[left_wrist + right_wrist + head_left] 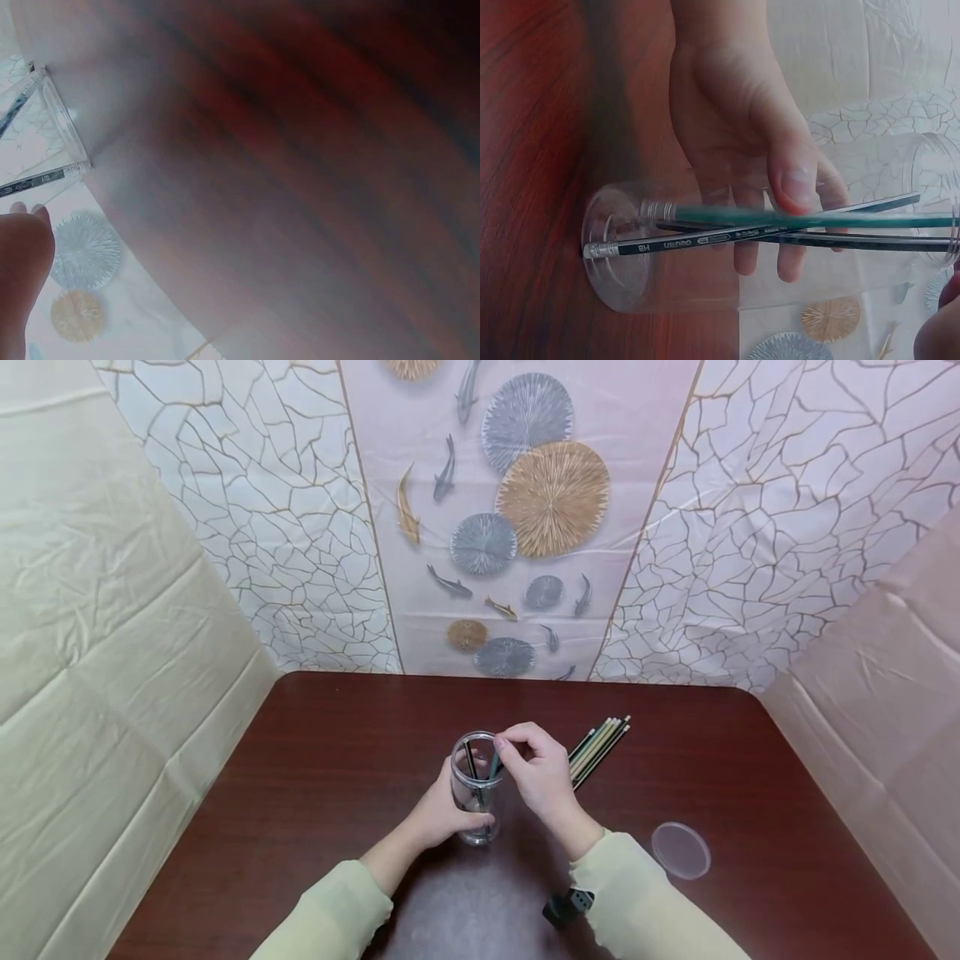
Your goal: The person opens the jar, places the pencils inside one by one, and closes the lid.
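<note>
A clear plastic jar [474, 839] stands upright on the table, gripped round its side by my left hand [442, 810]. At its rim, my right hand [536, 772] pinches the upper end of a green pencil [795, 220] between thumb and forefinger. That pencil reaches down inside the jar, eraser end low. Two dark pencils lean crosswise in there too, one a black HB pencil [675, 244]. Through the clear wall, the fingers of my left hand [735, 105] show. In the left wrist view only part of the jar [64, 120] and of my left hand [22, 262] appears.
Several pencils [600, 747] lie in a loose bundle on the dark red table [337, 735], beyond my right hand. A clear round lid [681, 850] lies to the right of my right forearm. Patterned cloth [487, 635] hangs behind the table, with plain cloth at both sides.
</note>
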Action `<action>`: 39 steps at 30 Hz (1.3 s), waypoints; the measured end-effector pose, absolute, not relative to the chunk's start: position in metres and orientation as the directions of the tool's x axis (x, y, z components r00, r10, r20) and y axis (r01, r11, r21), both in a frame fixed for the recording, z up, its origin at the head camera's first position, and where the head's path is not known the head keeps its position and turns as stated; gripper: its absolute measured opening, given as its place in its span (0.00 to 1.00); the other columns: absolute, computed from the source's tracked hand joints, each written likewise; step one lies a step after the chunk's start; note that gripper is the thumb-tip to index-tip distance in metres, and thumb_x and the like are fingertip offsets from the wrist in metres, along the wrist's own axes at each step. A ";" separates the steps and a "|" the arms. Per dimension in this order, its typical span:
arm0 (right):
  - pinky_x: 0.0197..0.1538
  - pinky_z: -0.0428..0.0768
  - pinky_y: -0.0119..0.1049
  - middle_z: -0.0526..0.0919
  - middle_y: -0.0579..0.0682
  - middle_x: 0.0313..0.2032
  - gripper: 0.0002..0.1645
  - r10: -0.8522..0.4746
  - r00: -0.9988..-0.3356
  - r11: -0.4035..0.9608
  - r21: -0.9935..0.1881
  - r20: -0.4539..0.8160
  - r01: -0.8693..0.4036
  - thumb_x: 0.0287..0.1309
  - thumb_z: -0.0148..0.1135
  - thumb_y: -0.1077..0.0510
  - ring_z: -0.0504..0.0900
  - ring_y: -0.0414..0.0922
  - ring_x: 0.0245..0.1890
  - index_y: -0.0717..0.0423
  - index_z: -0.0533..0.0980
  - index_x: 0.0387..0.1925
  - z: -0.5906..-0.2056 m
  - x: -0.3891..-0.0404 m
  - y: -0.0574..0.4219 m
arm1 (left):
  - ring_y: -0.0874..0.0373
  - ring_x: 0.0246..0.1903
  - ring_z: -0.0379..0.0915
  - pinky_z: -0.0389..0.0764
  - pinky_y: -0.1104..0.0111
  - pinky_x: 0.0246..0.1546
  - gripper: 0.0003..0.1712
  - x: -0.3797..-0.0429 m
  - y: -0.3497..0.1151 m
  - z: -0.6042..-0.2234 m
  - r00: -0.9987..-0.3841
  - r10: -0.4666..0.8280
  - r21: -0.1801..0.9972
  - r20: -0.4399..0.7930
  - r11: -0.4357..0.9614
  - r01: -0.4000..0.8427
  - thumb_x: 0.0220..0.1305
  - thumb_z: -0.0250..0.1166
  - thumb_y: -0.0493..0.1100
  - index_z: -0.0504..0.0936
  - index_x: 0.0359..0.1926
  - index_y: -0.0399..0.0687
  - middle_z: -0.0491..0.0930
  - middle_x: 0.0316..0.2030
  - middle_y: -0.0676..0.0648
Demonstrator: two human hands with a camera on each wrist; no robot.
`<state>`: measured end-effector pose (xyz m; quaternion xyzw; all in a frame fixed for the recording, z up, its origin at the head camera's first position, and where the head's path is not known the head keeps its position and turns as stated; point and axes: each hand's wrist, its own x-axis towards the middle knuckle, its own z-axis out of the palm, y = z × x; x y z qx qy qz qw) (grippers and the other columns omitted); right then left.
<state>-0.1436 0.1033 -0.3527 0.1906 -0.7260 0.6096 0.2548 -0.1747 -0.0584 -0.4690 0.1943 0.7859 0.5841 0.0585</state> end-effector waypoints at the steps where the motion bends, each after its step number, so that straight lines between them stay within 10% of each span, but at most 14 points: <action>1: 0.32 0.72 0.23 0.79 0.63 0.28 0.03 0.036 -0.792 0.184 -0.783 0.610 -0.595 0.49 0.61 0.77 0.73 0.33 0.29 0.71 0.77 0.28 -0.353 -0.143 0.103 | 0.56 0.54 0.68 0.63 0.57 0.57 0.56 -0.174 -0.058 -0.469 -0.919 0.372 0.940 0.133 0.246 0.236 0.37 0.79 0.45 0.54 0.65 0.50 0.72 0.55 0.47; 11: 0.32 0.69 0.24 0.76 0.64 0.37 0.05 0.035 -0.774 0.326 -0.739 0.633 -0.590 0.47 0.64 0.74 0.70 0.49 0.34 0.68 0.80 0.30 -0.357 -0.140 0.104 | 0.56 0.55 0.68 0.63 0.57 0.58 0.56 -0.173 -0.058 -0.467 -0.918 0.371 0.939 0.138 0.246 0.241 0.36 0.79 0.45 0.55 0.65 0.48 0.72 0.55 0.48; 25: 0.35 0.71 0.25 0.76 0.60 0.45 0.20 0.092 -0.805 0.341 -0.778 0.586 -0.527 0.53 0.63 0.70 0.71 0.37 0.32 0.66 0.77 0.51 -0.394 -0.164 0.148 | 0.48 0.57 0.65 0.61 0.53 0.58 0.55 -0.163 -0.057 -0.444 -0.919 0.378 0.949 0.115 0.230 0.214 0.40 0.77 0.37 0.53 0.66 0.39 0.69 0.59 0.37; 32: 0.53 0.66 0.43 0.78 0.54 0.46 0.28 -0.183 -0.735 0.659 -0.474 0.653 -0.585 0.45 0.72 0.58 0.72 0.51 0.48 0.58 0.78 0.52 -0.420 -0.175 0.199 | 0.46 0.57 0.65 0.61 0.53 0.58 0.54 -0.154 -0.057 -0.426 -0.915 0.393 0.951 0.097 0.234 0.201 0.42 0.76 0.36 0.52 0.66 0.35 0.69 0.58 0.35; 39: 0.44 0.67 0.50 0.77 0.53 0.48 0.33 -0.476 -0.681 0.745 -0.157 0.556 -0.649 0.41 0.72 0.48 0.70 0.55 0.46 0.54 0.78 0.52 -0.439 -0.180 0.247 | 0.49 0.58 0.65 0.60 0.54 0.59 0.54 -0.155 -0.057 -0.426 -0.914 0.393 0.952 0.102 0.229 0.205 0.41 0.76 0.37 0.53 0.66 0.39 0.71 0.57 0.39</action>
